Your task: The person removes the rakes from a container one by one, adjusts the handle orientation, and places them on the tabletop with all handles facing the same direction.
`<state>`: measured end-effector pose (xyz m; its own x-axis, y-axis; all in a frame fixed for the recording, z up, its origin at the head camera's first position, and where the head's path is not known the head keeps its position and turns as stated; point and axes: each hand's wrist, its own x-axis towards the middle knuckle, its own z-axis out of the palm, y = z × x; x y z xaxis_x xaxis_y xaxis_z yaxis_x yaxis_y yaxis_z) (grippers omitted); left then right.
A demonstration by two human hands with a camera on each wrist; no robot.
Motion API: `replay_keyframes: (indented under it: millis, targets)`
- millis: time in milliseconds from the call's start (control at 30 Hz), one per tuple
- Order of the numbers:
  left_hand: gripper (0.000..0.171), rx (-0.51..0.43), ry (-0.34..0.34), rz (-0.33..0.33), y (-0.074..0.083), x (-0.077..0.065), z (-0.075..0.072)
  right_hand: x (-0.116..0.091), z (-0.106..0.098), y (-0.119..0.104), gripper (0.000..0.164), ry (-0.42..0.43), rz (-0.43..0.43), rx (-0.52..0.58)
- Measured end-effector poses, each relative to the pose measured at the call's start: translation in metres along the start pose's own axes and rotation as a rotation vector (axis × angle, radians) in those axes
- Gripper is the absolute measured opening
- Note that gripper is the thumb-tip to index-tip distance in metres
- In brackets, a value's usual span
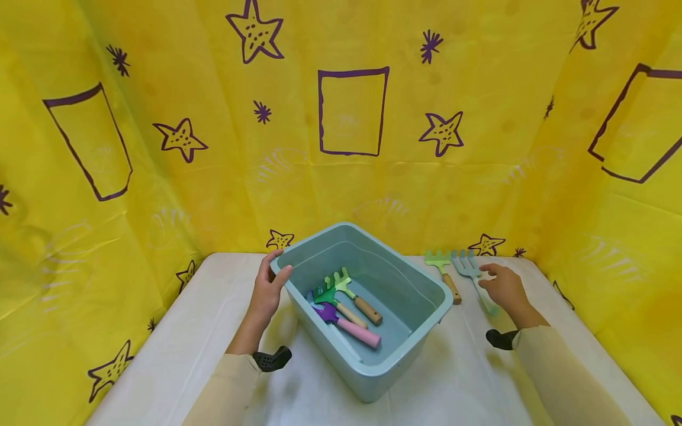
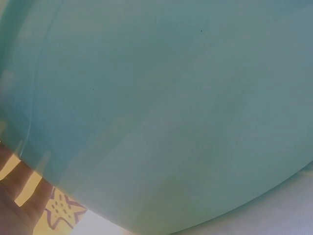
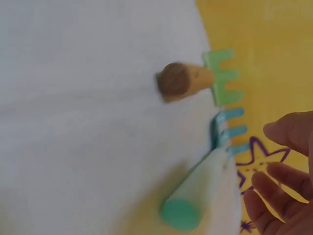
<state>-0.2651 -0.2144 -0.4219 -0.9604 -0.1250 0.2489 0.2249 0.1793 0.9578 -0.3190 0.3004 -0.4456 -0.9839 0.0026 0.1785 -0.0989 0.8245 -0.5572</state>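
My left hand (image 1: 266, 293) grips the far left corner of a blue-green plastic bin (image 1: 373, 368), thumb over the rim and fingers outside. In the left wrist view the wall of the bin (image 2: 171, 107) fills most of the picture. On the table to the right of the bin lies a light blue hand fork (image 1: 469, 270) with a pale, green-ended handle. My right hand (image 1: 503, 288) hovers just beside it, fingers parted and holding nothing, as the right wrist view shows. Left of this fork lies a light green hand rake (image 3: 222, 78) with a wooden handle.
Inside the bin lie a light green rake (image 1: 367, 309), a dark green rake (image 1: 348, 313) and a purple tool with a pink handle (image 1: 359, 333); a bluish tool (image 1: 341, 340) is partly hidden under them. Yellow patterned curtains (image 1: 351, 183) enclose the white table (image 1: 213, 313).
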Motion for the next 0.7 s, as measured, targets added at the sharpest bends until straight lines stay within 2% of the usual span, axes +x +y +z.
replay_keyframes:
  millis: [333,433,533,667,700]
  targets:
    - [0.051,-0.017,-0.001,0.000,0.001,-0.001,-0.001,0.024,-0.024,-0.056,0.038,0.028,-0.028,0.125]
    - [0.052,-0.018,-0.006,-0.004,0.001,-0.001,-0.001,0.032,-0.033,-0.078,0.039,0.014,-0.044,0.164]
    - [0.052,-0.027,-0.021,-0.023,0.014,-0.006,-0.001,0.040,-0.041,-0.103,0.040,-0.008,-0.052,0.219]
    - [0.054,-0.031,-0.029,-0.040,0.016,-0.006,-0.001,0.050,-0.050,-0.137,0.040,-0.021,-0.071,0.287]
    - [0.054,-0.027,-0.025,-0.034,0.012,-0.004,-0.001,0.053,-0.051,-0.145,0.040,-0.027,-0.080,0.305]
